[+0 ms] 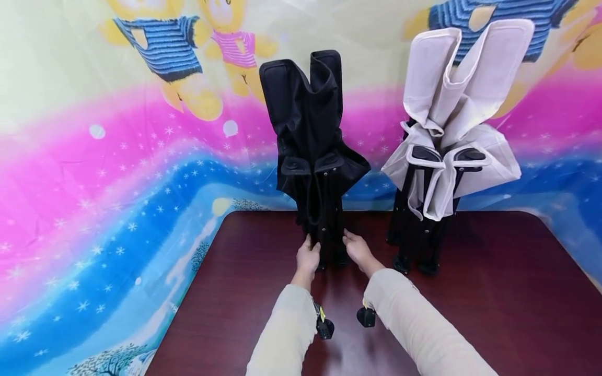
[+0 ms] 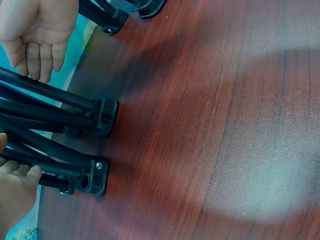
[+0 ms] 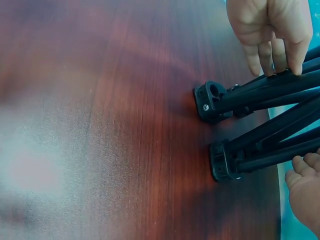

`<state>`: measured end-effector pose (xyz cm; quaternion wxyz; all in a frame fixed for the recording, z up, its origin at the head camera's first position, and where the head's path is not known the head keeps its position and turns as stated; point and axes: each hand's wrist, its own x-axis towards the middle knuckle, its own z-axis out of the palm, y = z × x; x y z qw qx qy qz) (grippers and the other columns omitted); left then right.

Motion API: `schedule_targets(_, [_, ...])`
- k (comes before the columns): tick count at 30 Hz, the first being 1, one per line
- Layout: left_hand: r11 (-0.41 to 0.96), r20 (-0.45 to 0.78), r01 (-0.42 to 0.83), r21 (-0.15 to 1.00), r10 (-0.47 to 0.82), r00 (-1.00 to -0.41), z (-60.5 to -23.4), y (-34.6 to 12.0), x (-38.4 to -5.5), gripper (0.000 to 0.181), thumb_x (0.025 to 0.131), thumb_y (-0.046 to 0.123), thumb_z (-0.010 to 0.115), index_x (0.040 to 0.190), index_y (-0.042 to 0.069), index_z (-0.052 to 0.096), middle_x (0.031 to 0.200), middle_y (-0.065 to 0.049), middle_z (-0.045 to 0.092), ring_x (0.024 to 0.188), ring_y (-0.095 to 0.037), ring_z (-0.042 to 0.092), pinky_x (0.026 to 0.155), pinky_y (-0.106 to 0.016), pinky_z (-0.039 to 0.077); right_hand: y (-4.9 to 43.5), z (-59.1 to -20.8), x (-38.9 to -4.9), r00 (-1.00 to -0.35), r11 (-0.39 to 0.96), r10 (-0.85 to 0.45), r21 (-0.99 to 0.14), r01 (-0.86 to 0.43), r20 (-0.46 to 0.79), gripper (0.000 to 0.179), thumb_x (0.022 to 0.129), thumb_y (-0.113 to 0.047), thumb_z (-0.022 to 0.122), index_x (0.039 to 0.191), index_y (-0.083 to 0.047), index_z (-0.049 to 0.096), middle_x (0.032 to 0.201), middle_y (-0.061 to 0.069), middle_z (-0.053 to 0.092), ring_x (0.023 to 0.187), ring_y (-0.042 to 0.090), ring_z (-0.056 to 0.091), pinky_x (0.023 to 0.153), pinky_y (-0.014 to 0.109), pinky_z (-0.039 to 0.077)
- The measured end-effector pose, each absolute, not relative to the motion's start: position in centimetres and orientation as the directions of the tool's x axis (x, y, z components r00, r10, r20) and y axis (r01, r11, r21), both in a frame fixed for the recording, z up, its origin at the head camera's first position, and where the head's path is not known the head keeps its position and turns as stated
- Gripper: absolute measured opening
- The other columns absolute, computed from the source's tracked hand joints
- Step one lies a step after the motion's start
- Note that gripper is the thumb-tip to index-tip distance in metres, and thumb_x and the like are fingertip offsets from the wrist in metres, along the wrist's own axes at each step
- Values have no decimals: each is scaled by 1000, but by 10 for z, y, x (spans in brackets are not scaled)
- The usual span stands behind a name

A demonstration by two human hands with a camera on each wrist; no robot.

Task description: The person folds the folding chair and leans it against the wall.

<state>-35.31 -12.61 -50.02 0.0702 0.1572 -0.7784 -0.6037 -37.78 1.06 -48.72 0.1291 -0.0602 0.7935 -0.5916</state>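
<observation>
A black folded camping chair (image 1: 303, 120) stands upright on the table, its fabric bunched above a bundle of dark legs. On the left side of those legs, my left hand (image 1: 308, 259) has its fingertips against the tubes, fingers fairly straight. My right hand (image 1: 359, 253) reaches in from the other side, its extended fingertips at the right legs. The left wrist view shows the leg tubes (image 2: 55, 115) between the two hands, with their black plastic feet (image 2: 106, 116) at the tabletop. From the right wrist, my right hand's fingers (image 3: 302, 167) show beside the lower tube.
A white folded camping chair (image 1: 470, 104) with dark legs stands to the right on the reddish-brown table (image 1: 508, 313). Behind the table hangs a colourful backdrop (image 1: 141, 172) with cartoon bears. Small black devices (image 1: 324, 329) hang at both wrists.
</observation>
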Motion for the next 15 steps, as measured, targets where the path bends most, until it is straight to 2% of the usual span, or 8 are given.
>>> schedule_targets(4, [249, -87, -175, 953, -329, -940, -493, -125, -354, 47, 88, 15, 48, 132, 7, 34, 127, -18, 40, 117, -31, 35, 95, -40, 31, 11, -487, -381, -956, 284, -257, -956, 67, -144, 45, 94, -11, 28, 134, 6, 19, 139, 21, 15, 125, 32, 15, 101, 43, 16])
schedule_targets(8, [264, -94, -180, 948, -308, -947, -502, -126, -363, 47, 90, 17, 46, 134, 11, 32, 131, -14, 37, 120, -27, 31, 96, -41, 28, 12, -486, -384, -952, 287, -264, -955, 75, -154, 45, 94, -11, 27, 135, 4, 17, 139, 21, 15, 125, 32, 14, 101, 43, 16])
schedule_targets(11, [305, -58, -149, 941, -288, -956, -520, -131, -377, 48, 89, 26, 46, 135, 18, 31, 131, -11, 38, 120, -24, 31, 95, -37, 31, 13, -486, -387, -950, 291, -268, -954, 77, -158, 45, 94, -11, 27, 135, 4, 16, 139, 21, 14, 126, 32, 13, 101, 43, 16])
schedule_targets(15, [351, -67, -172, 921, -292, -954, -514, -131, -379, 48, 90, 26, 45, 135, 15, 31, 129, -13, 40, 119, -26, 33, 94, -38, 32, 12, -485, -389, -948, 298, -272, -951, 79, -164, 45, 94, -12, 26, 136, 3, 15, 139, 21, 13, 126, 32, 12, 101, 43, 15])
